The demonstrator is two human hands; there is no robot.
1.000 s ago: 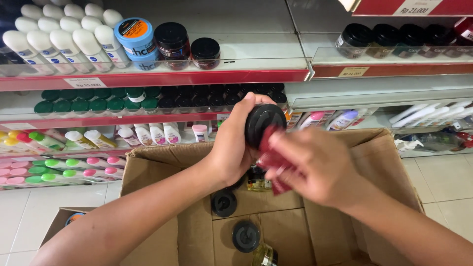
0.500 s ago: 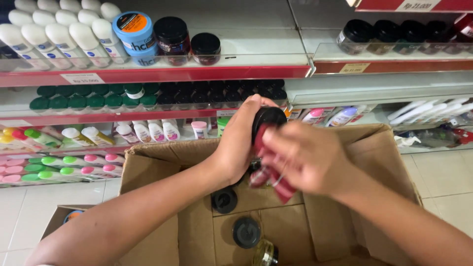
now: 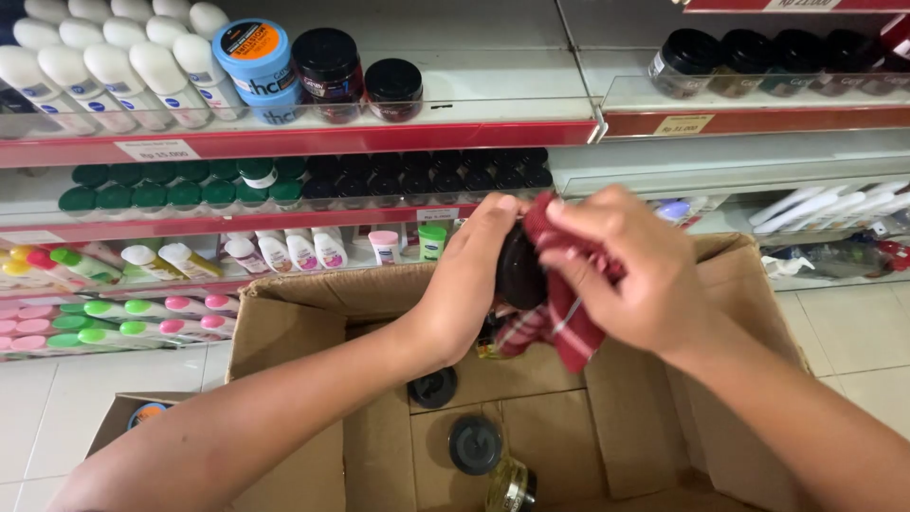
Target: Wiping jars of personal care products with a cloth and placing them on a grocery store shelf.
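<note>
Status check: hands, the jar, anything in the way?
Left hand grips black-lidded jar. Right hand presses red checked cloth onto it. Held above open cardboard box; nothing blocking.

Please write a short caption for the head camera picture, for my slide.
Left hand holds a black-lidded jar while right hand presses a red cloth on it, above a cardboard box.

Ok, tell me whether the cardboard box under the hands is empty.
No: the box holds at least three dark-lidded jars on its bottom, below both hands.
</note>
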